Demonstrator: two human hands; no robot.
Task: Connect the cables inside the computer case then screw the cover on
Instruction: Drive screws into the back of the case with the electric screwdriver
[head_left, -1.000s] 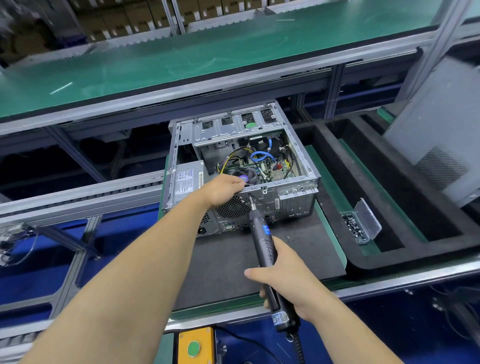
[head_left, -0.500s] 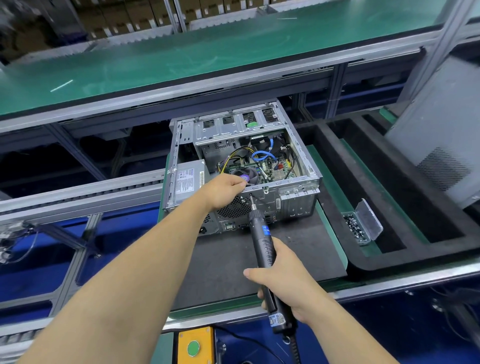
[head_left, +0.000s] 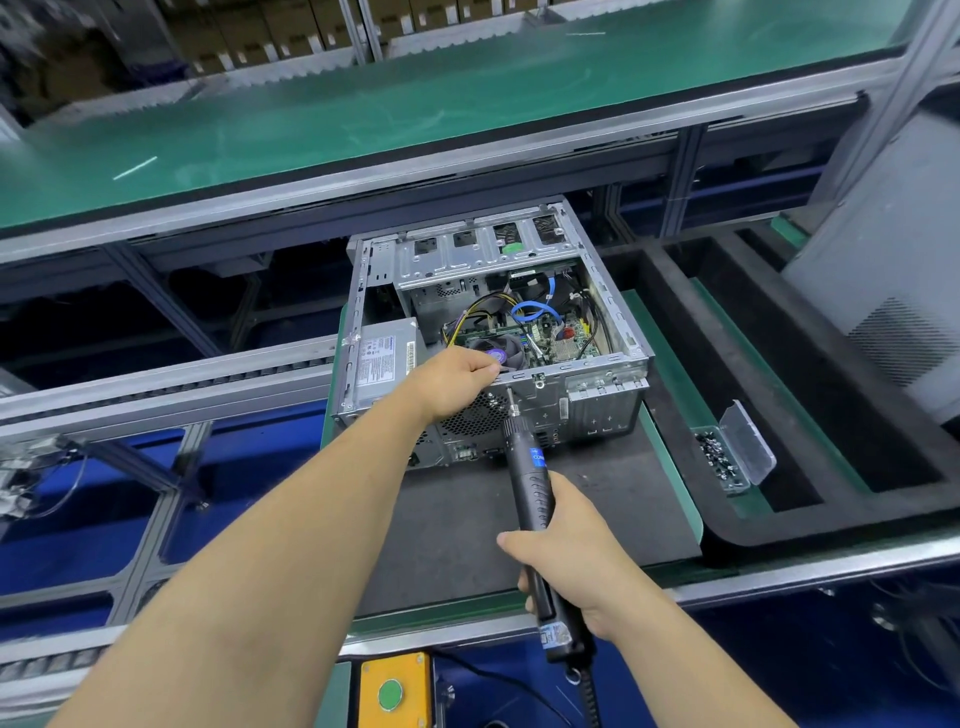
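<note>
The open case (head_left: 493, 332) lies on its side on a dark mat (head_left: 457, 519) on the surface, its cover off and its cables (head_left: 530, 312), yellow and blue, showing above the board. The left hand (head_left: 452, 382) rests on the case's near top edge, fingers curled over the rim beside the fan (head_left: 498, 353). The right hand (head_left: 571, 561) grips a black screwdriver (head_left: 530, 493), its bit touching the rear panel just under that edge. A grey cover (head_left: 893, 291) leans at the right. A clear box (head_left: 737, 457) of screws sits open in the black tray (head_left: 810, 514).
</note>
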